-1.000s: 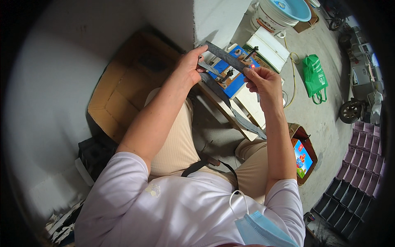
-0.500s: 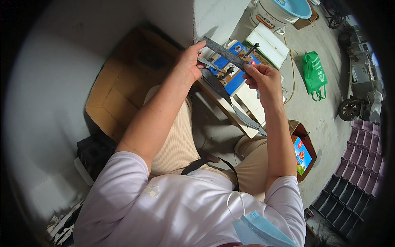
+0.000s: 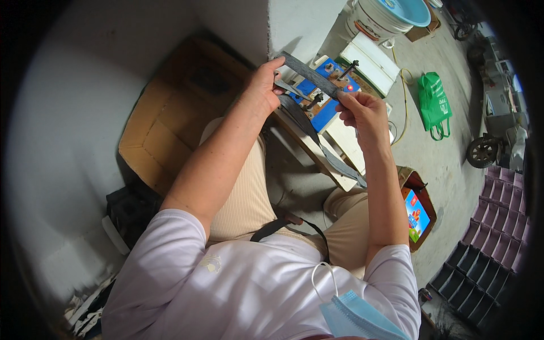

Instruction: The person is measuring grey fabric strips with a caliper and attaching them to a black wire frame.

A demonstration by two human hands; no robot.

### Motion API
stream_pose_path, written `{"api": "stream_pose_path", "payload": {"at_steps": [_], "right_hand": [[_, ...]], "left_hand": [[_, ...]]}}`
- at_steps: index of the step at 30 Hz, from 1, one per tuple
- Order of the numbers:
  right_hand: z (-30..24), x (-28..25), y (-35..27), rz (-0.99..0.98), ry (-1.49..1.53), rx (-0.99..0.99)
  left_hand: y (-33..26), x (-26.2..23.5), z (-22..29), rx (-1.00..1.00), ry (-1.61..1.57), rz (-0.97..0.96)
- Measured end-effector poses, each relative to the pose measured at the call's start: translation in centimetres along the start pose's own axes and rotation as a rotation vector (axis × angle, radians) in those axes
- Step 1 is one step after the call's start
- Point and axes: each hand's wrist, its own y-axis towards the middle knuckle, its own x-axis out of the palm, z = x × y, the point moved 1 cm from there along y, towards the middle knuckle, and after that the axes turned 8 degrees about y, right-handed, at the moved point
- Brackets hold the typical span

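A dark grey fabric strap is stretched taut between my two hands, above a blue machine with dark bolts and a small red light. My left hand is closed, pinching one end of the strap between thumb and finger. A metal tool that looks like scissors sticks out from the same hand, toward the right. My right hand pinches the strap's other end, with the remaining fingers curled. From below my left hand, a longer strap length trails down across the bench edge toward my right forearm.
The machine stands on a low white bench before my knees. An open cardboard box lies left, against the wall. Rightward are a white box, a bucket, a green bag, a smaller carton and compartment trays.
Almost nothing has moved. My right hand sits very slightly lower with the strap end, and the whole view has shifted a little.
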Motion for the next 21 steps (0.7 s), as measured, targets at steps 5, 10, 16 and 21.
{"api": "stream_pose_path", "payload": {"at_steps": [5, 10, 16, 21], "right_hand": [[0.0, 0.1, -0.1, 0.013, 0.016, 0.002], [1.1, -0.4, 0.3, 0.011, 0.024, 0.02], [2.7, -1.4, 0.8, 0.057, -0.08, 0.036], [2.8, -5.7, 0.0, 0.172, -0.877, -0.249]], "left_hand": [[0.5, -0.3, -0.1, -0.006, 0.012, -0.032], [0.6, -0.2, -0.1, -0.036, -0.017, -0.024], [0.4, -0.3, 0.1, -0.026, 0.006, 0.022], [-1.3, -0.5, 0.6, -0.002, 0.001, 0.01]]}}
